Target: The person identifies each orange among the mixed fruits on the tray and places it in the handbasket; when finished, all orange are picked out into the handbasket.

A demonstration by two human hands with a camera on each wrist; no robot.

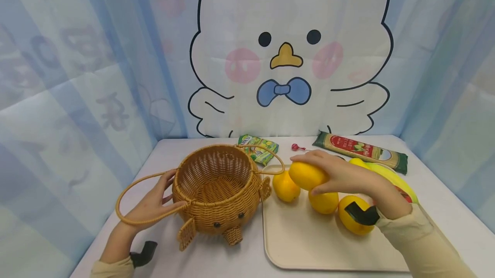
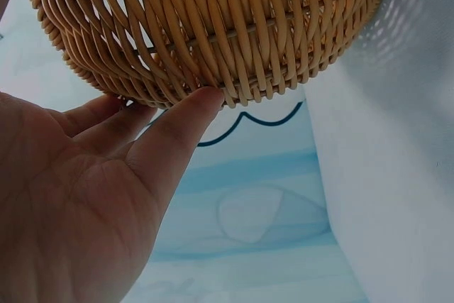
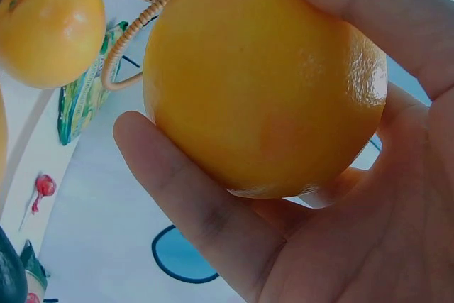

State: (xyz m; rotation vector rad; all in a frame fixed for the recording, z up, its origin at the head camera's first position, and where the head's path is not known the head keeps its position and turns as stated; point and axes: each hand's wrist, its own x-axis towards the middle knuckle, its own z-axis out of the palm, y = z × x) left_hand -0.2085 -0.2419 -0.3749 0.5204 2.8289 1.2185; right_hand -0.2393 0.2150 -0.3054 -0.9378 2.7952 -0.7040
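My left hand (image 1: 151,205) reaches through one looped handle of a brown wicker basket (image 1: 222,209) with an animal face. Its thumb and fingers touch the outside of the basket wall (image 2: 248,26), fingers fairly straight. With thumb and fingers around it, my right hand (image 1: 344,172) grips a yellow-orange orange (image 1: 307,175) above the tray's far left part. The right wrist view shows the held orange (image 3: 262,83) large between thumb and fingers. Below it on the tray are more oranges: one at left (image 1: 286,187), one in the middle (image 1: 324,203), another (image 1: 353,215) partly covered by a black strap.
The beige tray (image 1: 309,248) stands right of the basket. Bananas (image 1: 386,175) lie on its right side, partly behind my arm. Along the back are a green snack packet (image 1: 259,149), a red lollipop (image 1: 295,147) and a long green-and-red package (image 1: 361,151). Curtains surround the table.
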